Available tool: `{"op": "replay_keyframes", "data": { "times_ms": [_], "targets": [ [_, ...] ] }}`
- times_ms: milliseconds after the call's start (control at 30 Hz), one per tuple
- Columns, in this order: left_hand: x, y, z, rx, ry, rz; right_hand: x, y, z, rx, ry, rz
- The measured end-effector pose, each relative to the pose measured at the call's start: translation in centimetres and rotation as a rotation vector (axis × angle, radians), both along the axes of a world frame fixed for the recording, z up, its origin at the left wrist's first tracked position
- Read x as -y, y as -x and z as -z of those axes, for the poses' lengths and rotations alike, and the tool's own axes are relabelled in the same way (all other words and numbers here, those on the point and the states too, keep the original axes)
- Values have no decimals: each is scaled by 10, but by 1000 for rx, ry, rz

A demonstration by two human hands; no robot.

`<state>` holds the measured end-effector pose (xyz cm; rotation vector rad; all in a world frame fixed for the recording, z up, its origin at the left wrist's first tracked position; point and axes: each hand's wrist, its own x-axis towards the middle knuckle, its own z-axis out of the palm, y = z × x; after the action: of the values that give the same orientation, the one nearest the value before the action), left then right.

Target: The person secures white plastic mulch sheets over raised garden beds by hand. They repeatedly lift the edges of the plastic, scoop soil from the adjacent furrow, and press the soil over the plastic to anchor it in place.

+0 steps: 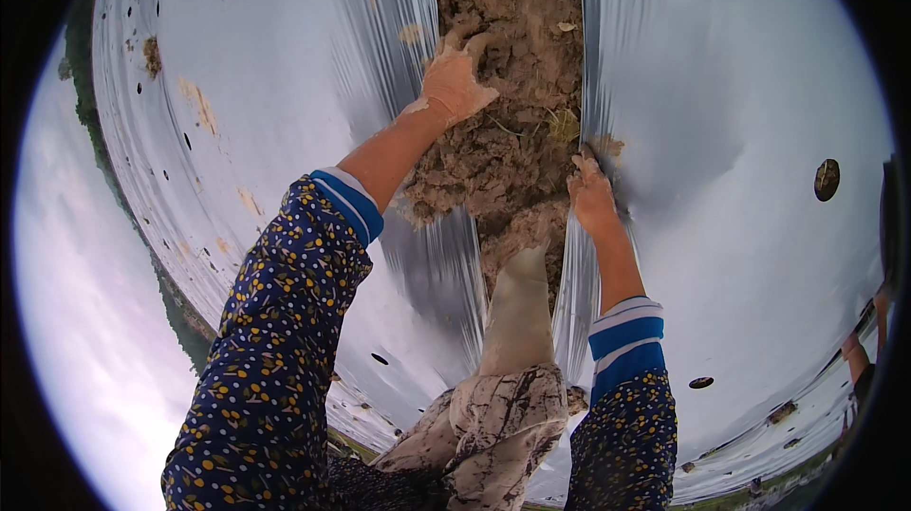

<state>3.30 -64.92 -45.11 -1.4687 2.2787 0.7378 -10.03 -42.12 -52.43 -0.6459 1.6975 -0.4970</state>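
Observation:
My left hand (459, 84), coated with mud, reaches onto the clumpy brown soil (519, 62) between two sheets of plastic mulch film. Its fingers are apart and bent down into the soil beside the left film (398, 34); the fingertips are partly hidden. At the edge of the right film (683, 112), my right hand (592, 191) has its muddy fingers closed on the film's border. Creases run along both film edges. Loose soil lies over part of the left film's edge, between my hands and my body.
A muddy pale boot (525, 297) stands in the furrow below my hands. Planting holes (826, 180) dot the silvery film. A dry grass tuft (562, 124) lies on the soil. At the far right edge, another person's arm (854, 354) shows partly.

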Motion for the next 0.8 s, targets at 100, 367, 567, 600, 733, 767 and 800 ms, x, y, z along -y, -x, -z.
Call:
{"op": "replay_keyframes", "data": {
  "times_ms": [100, 367, 567, 600, 733, 767, 800],
  "targets": [
    [27, -4, 57, 63, -137, 132, -7, -3, 5, 14, -18, 59],
    [60, 24, 82, 252, -372, 37, -5, -1, -9, 178, 106, 143],
    [52, 18, 60, 90, -586, -76, 2, 2, -21, 233, 13, 171],
    [40, 19, 45, -48, -674, -177, 1, 3, -18, 175, 26, 141],
    [40, 28, 19, -229, -907, -423, 3, 3, -27, 105, 33, 100],
    [46, 32, 15, -177, -948, -441, 7, 3, -32, 128, 23, 114],
    [48, 38, 14, -130, -996, -438, 8, 5, -36, 181, -4, 170]
  ]
}}
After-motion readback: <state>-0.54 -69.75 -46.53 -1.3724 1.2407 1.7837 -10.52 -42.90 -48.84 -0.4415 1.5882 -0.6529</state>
